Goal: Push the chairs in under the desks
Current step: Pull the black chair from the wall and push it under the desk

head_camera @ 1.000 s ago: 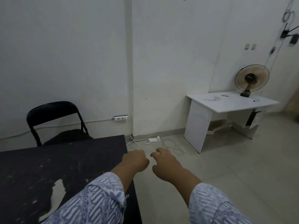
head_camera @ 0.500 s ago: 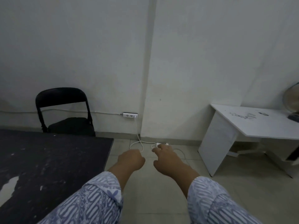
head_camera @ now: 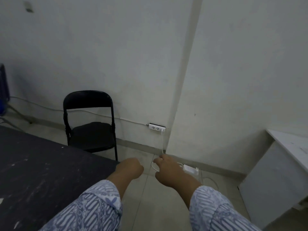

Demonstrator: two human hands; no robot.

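Note:
A black folding chair (head_camera: 90,124) stands against the far wall, behind the far edge of the dark desk (head_camera: 38,172) on the left. Its seat faces the desk and sits outside it. My left hand (head_camera: 129,170) hangs in front of me in a loose fist, empty, just past the dark desk's right corner. My right hand (head_camera: 168,170) is beside it, fingers curled, holding nothing. Both are well short of the chair. A white desk (head_camera: 286,147) stands at the right edge.
A white power strip (head_camera: 157,127) is fixed to the wall right of the chair. Its cable drops to a white adapter (head_camera: 190,169) and loose cord on the tiled floor. A blue object with metal legs (head_camera: 3,97) shows at the far left.
The view has swung left: the chair has shifted toward the middle, the white desk has slid to the right edge and the fan is out of sight. Both hands stay held out, empty.

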